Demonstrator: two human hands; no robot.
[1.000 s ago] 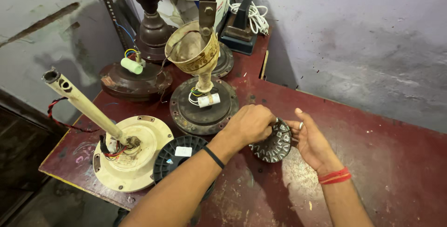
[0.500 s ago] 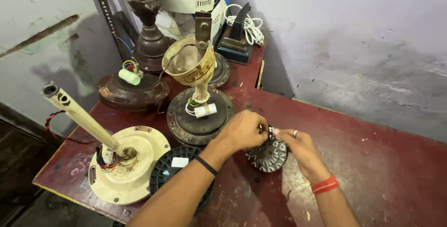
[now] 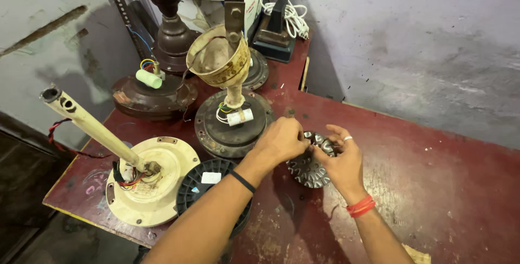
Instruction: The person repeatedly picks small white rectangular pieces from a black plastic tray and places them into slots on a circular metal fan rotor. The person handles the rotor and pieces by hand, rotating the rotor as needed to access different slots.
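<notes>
A dark round metal fan part with toothed rim [image 3: 310, 167] lies on the red table [image 3: 433, 188]. My left hand [image 3: 281, 140] rests on its upper left edge, fingers curled over it. My right hand [image 3: 340, 158], with a ring and a red thread at the wrist, holds its right side, fingers spread around the rim. Both hands grip the same part, which they partly hide.
A brown fan motor with a brass cup [image 3: 230, 107] stands just left of my hands. A cream motor with a long rod [image 3: 146, 183] and a black round cover [image 3: 208, 185] sit near the front left edge. More dark motors, a box and a white cable [image 3: 287, 12] crowd the back.
My view has shifted slightly. My right hand has closed in from the open side onto the toothed part; my left hand stays on it.
</notes>
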